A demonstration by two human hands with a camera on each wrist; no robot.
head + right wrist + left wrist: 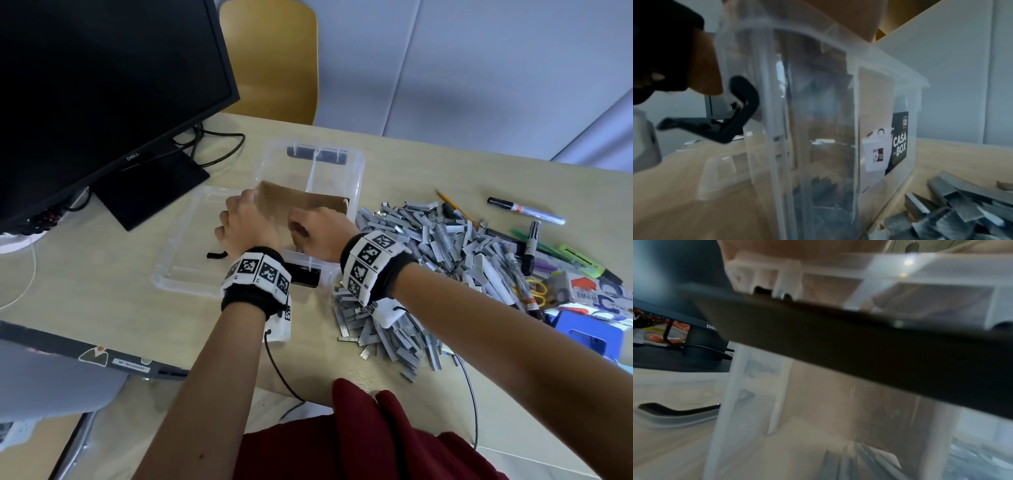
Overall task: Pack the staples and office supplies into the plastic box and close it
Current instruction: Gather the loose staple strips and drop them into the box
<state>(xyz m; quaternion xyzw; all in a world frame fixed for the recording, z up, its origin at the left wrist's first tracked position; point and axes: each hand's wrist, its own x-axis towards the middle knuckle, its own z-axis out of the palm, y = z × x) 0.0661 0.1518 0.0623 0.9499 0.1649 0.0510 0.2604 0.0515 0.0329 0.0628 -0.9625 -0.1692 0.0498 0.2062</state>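
Note:
A clear plastic box (357,168) stands open at the table's centre, its lid (181,246) lying flat to its left. My left hand (245,224) and right hand (315,234) both grip a brown cardboard sheet (305,204), holding it tilted inside the box. A large heap of grey staple strips (428,260) lies right of the box. In the right wrist view the box wall (818,105), its black latch (735,113) and staples (962,209) show, with the cardboard (849,14) above the rim. A black latch (859,347) fills the blurred left wrist view.
Markers (525,210), a pencil (452,204), a green highlighter (582,262), yellow scissors (537,291) and staple cartons (592,291) lie at the right. A black monitor (102,85) stands at the back left, a laptop (68,356) at the near left, a yellow chair (270,58) behind.

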